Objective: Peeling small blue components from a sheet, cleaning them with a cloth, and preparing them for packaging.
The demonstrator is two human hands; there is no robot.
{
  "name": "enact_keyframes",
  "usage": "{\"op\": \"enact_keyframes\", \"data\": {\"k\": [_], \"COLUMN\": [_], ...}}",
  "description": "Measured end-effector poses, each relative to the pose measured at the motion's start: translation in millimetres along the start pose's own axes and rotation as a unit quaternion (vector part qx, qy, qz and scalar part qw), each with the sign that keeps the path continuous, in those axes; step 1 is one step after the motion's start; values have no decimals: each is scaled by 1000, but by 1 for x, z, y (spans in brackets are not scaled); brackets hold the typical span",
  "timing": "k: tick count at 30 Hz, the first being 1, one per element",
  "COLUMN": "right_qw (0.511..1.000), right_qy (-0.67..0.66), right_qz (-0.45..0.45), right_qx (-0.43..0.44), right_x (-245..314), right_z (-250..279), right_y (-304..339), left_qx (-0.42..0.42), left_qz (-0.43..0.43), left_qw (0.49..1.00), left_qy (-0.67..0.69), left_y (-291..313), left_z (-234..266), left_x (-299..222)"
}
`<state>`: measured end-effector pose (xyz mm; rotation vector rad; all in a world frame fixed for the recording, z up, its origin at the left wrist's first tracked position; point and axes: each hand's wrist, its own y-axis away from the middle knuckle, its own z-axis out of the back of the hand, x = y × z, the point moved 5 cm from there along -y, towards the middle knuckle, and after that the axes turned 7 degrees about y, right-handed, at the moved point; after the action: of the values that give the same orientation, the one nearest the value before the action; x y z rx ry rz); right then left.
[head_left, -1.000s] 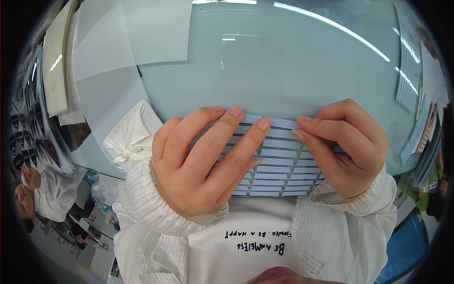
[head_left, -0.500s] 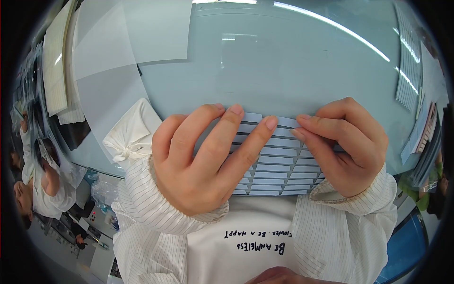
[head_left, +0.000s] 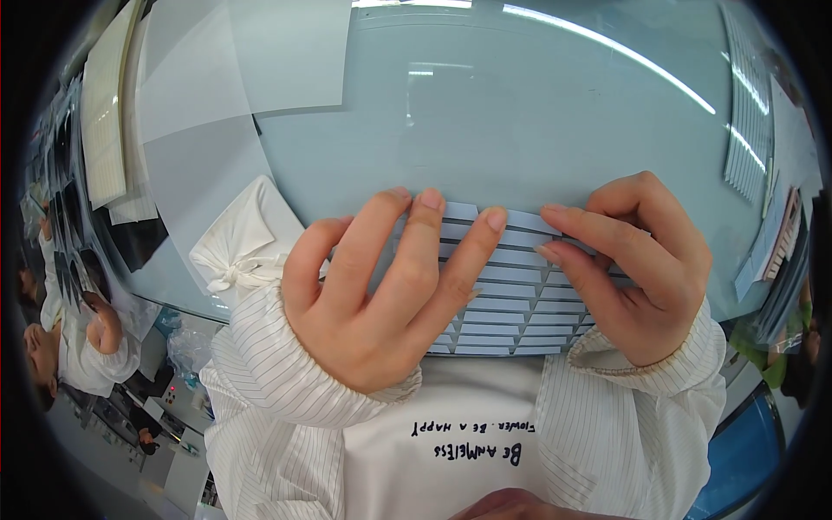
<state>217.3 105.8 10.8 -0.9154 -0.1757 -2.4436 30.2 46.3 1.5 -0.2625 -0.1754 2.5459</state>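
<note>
On the table (head_left: pixel 520 147), light-blue strips (head_left: pixel 507 275) form dark-gapped rows.

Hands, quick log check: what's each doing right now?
Left hand: open, fingers spread over pale-blue strips.
Right hand: open, thumb and index finger parted.

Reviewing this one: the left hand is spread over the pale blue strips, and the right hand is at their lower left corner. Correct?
One error: the head view shows the right hand at the strips' upper right. The left hand is as stated.
</note>
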Motion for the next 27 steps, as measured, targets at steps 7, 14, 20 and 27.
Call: {"op": "enact_keyframes", "data": {"k": [7,14,20,27], "right_qw": [1000,1000,999,1000], "right_qy": [0,-17,-21,-12], "right_qz": [-16,-20,-24,-17], "right_qx": [6,0,2,-14], "right_x": [0,-5,-5,-1], "right_z": [-1,2,3,5], "right_y": [4,5,5,8], "left_qx": [-5,7,12,18], "left_qz": [-4,-15,-12,-9], "left_qw": [1000,999,999,999], "left_qy": [-26,-38,-36,-35], "left_y": [-1,-2,-3,-1], "left_z": [-3,-4,-2,-2], "left_x": [-6,-8,-7,-6]}}
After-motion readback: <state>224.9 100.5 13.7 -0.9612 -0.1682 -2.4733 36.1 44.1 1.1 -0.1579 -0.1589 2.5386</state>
